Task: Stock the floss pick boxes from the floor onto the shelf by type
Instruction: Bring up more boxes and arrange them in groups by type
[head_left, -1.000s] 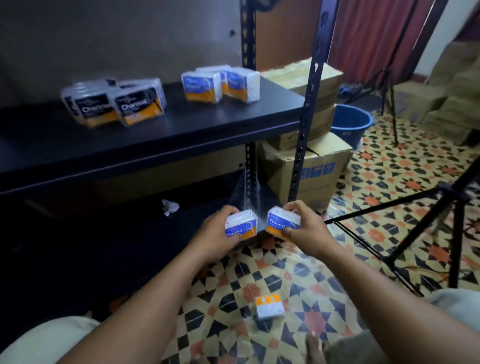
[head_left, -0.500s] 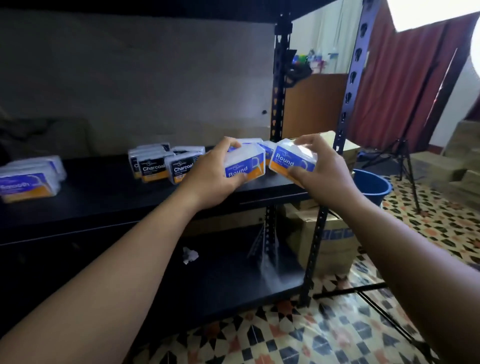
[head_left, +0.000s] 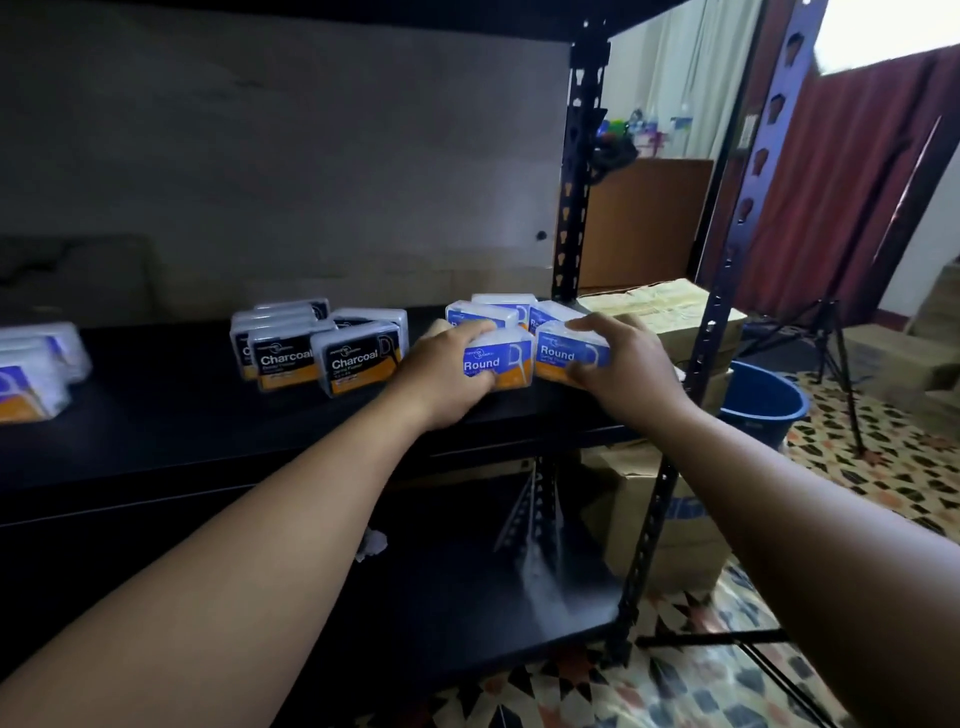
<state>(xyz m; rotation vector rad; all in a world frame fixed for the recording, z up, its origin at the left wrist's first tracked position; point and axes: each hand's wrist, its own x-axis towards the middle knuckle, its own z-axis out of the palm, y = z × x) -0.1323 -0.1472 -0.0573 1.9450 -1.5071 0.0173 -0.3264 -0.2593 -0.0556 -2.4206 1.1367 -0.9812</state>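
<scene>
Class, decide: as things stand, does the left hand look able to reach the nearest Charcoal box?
Probably yes: the Charcoal box stands right beside the left hand, nothing between, but that hand grips a Round box.

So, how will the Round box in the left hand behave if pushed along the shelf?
Probably light: the left hand holds the Round box alone. Likely rigid: its plastic shell shows crisp edges in the grip. Its flat base and low shape suggest it would slide on the black shelf rather than tip.
</scene>
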